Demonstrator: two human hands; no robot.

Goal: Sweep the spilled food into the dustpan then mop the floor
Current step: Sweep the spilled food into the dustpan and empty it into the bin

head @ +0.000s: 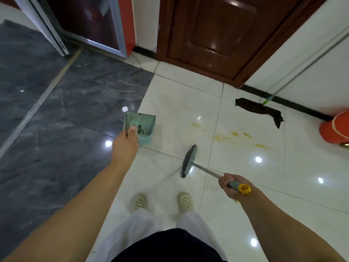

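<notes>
Both hands grip tools; spilled food (234, 136) lies beyond the broom (189, 161).

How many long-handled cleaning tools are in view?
2. A broom held in the right hand, and a mop leaning on the wall at right. None seem hidden.
</notes>
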